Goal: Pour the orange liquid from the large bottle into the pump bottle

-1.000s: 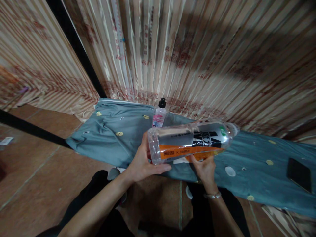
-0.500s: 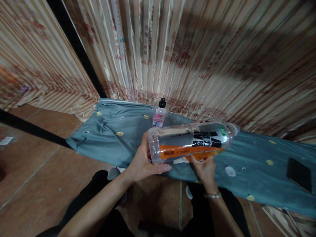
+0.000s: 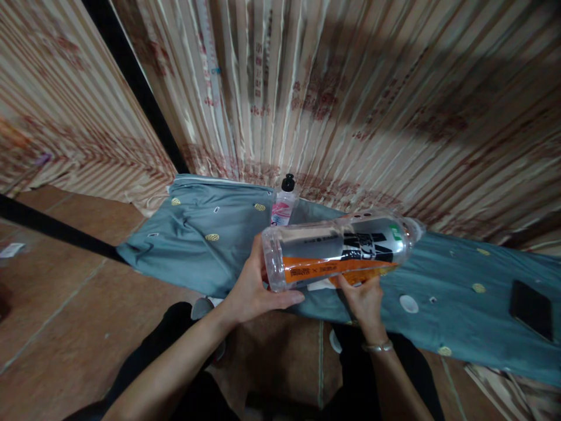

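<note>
A large clear plastic bottle (image 3: pixel 337 251) with a silver, black and orange label lies sideways in the air above the cloth, its neck pointing right. My left hand (image 3: pixel 258 289) grips the bottle's base end, thumb along the lower edge and the other fingers behind it. Under the label's middle, my right hand (image 3: pixel 363 298) holds the bottle from below; its fingertips are hidden behind it. Something white (image 3: pixel 323 285) shows just below the bottle, too covered to name. Behind the bottle stands a small clear bottle (image 3: pixel 283 204) with a black cap and pink label.
A grey-green patterned cloth (image 3: pixel 197 257) covers the long surface in front of me. A dark phone-like object (image 3: pixel 531 310) lies at its right end, and a white round piece (image 3: pixel 409 303) nearer the middle. Pleated curtains (image 3: pixel 280 88) hang behind; a black pole (image 3: pixel 135 82) rises at left.
</note>
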{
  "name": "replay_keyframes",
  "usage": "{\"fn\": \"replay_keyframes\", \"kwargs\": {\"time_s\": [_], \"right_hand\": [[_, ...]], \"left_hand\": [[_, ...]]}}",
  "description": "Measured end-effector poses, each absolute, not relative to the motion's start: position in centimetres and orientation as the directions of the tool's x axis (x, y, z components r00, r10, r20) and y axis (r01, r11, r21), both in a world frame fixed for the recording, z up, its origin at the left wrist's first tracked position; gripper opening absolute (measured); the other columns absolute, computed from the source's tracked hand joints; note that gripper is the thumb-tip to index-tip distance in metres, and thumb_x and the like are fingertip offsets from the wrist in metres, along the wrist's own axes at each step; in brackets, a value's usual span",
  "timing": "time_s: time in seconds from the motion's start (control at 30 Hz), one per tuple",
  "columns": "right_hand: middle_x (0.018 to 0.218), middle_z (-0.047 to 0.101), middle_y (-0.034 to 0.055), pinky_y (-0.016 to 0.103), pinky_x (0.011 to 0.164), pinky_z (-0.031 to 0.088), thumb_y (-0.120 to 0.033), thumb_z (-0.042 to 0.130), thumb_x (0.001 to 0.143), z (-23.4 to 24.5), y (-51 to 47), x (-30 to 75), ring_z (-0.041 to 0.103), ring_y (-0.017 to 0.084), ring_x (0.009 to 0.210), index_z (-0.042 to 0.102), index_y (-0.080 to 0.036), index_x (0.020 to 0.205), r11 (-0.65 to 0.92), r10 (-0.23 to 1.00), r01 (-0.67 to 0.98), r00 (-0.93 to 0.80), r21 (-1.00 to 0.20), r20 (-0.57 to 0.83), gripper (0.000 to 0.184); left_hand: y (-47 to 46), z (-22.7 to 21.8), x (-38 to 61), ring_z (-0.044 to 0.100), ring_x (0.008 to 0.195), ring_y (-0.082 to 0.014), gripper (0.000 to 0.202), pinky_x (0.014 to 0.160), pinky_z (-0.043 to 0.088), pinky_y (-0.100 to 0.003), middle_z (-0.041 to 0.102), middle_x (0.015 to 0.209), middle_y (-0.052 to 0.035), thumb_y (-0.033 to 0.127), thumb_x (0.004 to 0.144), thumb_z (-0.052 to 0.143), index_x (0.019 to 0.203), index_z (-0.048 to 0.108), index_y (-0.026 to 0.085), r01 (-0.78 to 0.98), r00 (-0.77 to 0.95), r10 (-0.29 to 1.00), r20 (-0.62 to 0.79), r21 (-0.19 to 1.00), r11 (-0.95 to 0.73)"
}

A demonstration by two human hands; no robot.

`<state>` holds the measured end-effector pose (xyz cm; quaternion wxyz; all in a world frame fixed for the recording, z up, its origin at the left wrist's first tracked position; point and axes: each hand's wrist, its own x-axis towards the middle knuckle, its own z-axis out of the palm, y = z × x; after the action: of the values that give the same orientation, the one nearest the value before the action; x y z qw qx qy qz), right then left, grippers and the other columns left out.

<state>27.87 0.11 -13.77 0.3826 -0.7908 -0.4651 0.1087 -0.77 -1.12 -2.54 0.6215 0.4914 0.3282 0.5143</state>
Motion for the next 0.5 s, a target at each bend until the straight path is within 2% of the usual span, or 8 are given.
{"fn": "replay_keyframes", "kwargs": {"time_s": [0.2, 0.4, 0.5], "right_hand": [[0.107, 0.083, 0.0277, 0.054, 0.087, 0.064, -0.102, 0.065, 0.062, -13.89, 0.05, 27.89, 0.081, 0.048, 0.105, 0.067, -0.018, 0.113, -0.261, 0.812, 0.663, 0.544, -0.702, 0.211, 0.098], [0.115, 0.082, 0.0314, 0.056, 0.092, 0.064, -0.100, 0.065, 0.062, -13.58, 0.01, 27.77, 0.080, 0.050, 0.110, 0.068, -0.015, 0.118, -0.298, 0.820, 0.642, 0.551, -0.707, 0.154, 0.102], [0.112, 0.083, 0.0307, 0.056, 0.089, 0.064, -0.101, 0.065, 0.061, -13.60, 0.04, 27.80, 0.081, 0.049, 0.107, 0.068, -0.015, 0.117, -0.292, 0.818, 0.646, 0.550, -0.705, 0.166, 0.102]], "left_hand": [[-1.06, -2.53, -0.76, 0.059, 0.150, -0.0466, 0.101, 0.131, 0.043, -0.064, 0.065, 0.152, -0.0176, 0.039, 0.062, 0.107, 0.145, 0.053, 0.022, -0.335, 0.259, 0.958, 0.127, 0.942, -0.034], [-1.11, -2.38, -0.74, 0.058, 0.151, -0.0475, 0.103, 0.132, 0.042, -0.064, 0.065, 0.154, -0.0175, 0.038, 0.061, 0.109, 0.147, 0.055, 0.022, -0.326, 0.253, 0.961, 0.114, 0.945, -0.026], [-1.12, -2.42, -0.78, 0.058, 0.151, -0.0479, 0.103, 0.132, 0.042, -0.064, 0.066, 0.154, -0.0177, 0.037, 0.059, 0.110, 0.146, 0.058, 0.022, -0.335, 0.248, 0.962, 0.111, 0.942, -0.022]]}}
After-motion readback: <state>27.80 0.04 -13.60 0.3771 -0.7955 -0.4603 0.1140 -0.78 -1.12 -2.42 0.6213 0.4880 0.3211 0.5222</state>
